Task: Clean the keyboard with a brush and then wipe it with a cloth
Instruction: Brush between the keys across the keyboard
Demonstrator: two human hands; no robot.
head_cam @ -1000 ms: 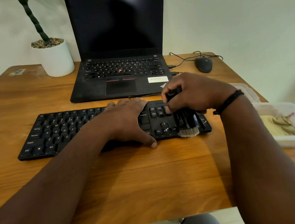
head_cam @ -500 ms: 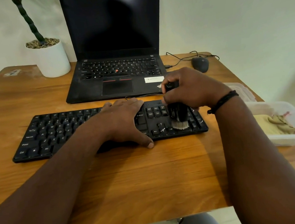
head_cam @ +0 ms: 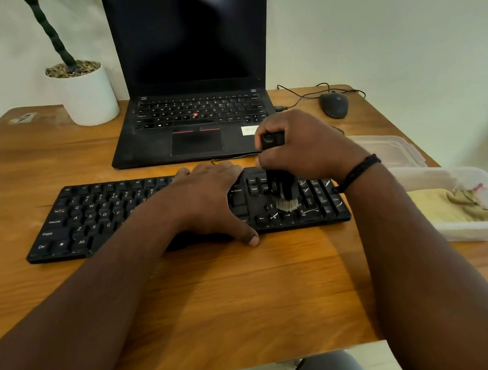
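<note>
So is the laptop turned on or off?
Looks off: the laptop is open, but its screen is all black, with only a dim reflection.

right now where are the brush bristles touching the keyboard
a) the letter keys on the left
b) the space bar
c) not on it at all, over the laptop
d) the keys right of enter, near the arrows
d: the right hand holds the brush upright with its bristles down on the keyboard just above the arrow keys, right of Enter, while the left hand rests flat on the middle.
</note>
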